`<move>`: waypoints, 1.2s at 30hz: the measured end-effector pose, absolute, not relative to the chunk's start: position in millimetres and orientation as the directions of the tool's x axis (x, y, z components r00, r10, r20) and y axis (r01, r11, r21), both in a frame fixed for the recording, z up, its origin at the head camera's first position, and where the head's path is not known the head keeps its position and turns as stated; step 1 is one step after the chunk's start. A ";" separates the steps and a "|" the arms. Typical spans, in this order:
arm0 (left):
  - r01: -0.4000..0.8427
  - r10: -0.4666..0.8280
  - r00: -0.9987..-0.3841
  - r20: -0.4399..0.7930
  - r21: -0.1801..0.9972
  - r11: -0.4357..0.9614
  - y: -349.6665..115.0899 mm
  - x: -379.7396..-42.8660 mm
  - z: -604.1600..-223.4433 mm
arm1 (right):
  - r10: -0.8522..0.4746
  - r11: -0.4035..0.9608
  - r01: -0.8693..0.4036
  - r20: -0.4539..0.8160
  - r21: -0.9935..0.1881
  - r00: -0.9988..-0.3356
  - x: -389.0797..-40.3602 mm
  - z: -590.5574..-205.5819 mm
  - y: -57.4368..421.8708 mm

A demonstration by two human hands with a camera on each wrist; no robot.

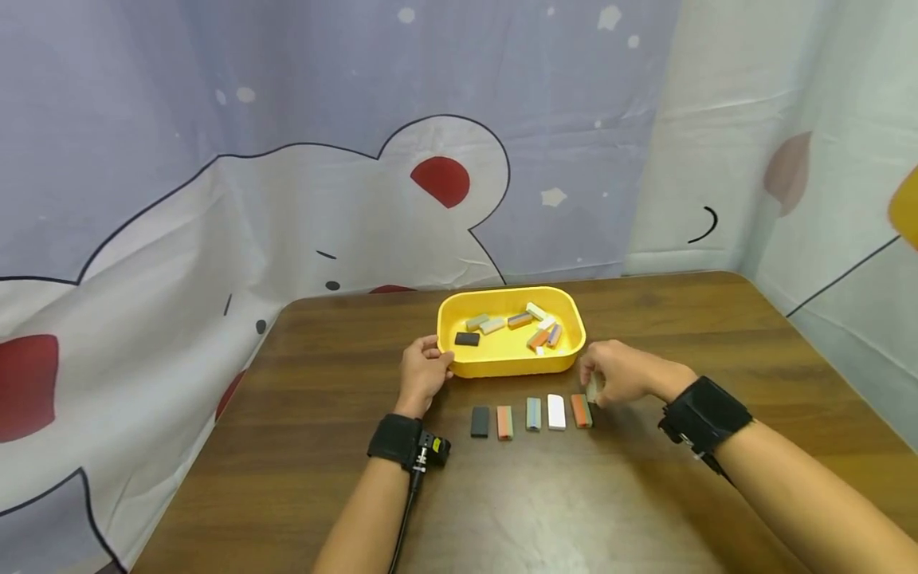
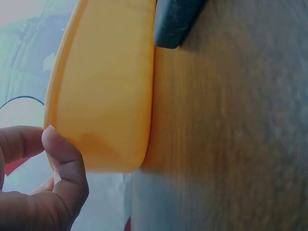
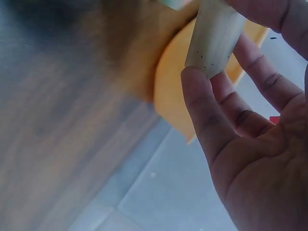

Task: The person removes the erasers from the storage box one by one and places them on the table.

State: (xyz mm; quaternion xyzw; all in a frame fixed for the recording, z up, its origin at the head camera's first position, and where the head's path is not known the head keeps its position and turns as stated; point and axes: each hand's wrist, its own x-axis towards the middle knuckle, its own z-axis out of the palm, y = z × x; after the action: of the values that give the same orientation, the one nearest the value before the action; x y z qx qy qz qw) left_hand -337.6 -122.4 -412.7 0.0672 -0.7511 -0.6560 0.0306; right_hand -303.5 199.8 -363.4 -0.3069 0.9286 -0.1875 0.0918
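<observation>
My left hand (image 1: 423, 373) pinches the near-left rim of a yellow plastic basket (image 1: 512, 367) between thumb and fingers. In the right wrist view, a pale cream eraser (image 3: 215, 41) is gripped by the thumb and fingertips of my right hand (image 1: 627, 371), beside the basket's near-right corner. A row of erasers lies on the table in front of the basket: black (image 1: 480, 422), orange and green (image 1: 505, 423), blue and green (image 1: 534, 414), white (image 1: 555, 412), and another orange-green one (image 1: 582, 411) nearest my right hand.
Several more erasers lie loose inside the basket, among them a black one (image 1: 467, 339) and an orange one with a purple stripe (image 1: 519, 320). The brown wooden table (image 1: 344, 478) meets a patterned curtain (image 1: 323, 215) at its far edge.
</observation>
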 end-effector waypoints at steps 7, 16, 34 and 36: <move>-0.057 -0.144 -0.989 -0.038 0.991 0.125 -123.5 -338.8 -411.3 | -0.592 0.751 -0.502 -0.099 -0.429 -0.800 -299.1 -376.6 206.9; -0.050 -0.143 -0.989 -0.031 0.991 0.126 -124.4 -338.9 -410.1 | -0.576 0.770 -0.480 -0.133 -0.420 -0.807 -296.3 -384.2 208.0; -0.062 -0.153 -0.987 -0.038 0.987 0.151 -122.0 -339.7 -416.1 | -0.568 0.778 -0.465 -0.157 -0.422 -0.808 -291.6 -390.1 208.8; -0.062 -0.154 -0.987 -0.038 0.986 0.154 -122.2 -339.6 -415.9 | -0.570 0.776 -0.469 -0.151 -0.422 -0.807 -291.7 -390.3 208.7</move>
State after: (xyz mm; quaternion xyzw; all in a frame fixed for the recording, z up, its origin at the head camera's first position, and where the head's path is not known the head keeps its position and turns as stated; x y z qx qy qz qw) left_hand -339.6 -122.2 -415.9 0.0711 -0.7588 -0.6464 0.0358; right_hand -291.7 208.7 -390.3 -0.2787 0.9324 -0.1853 0.1366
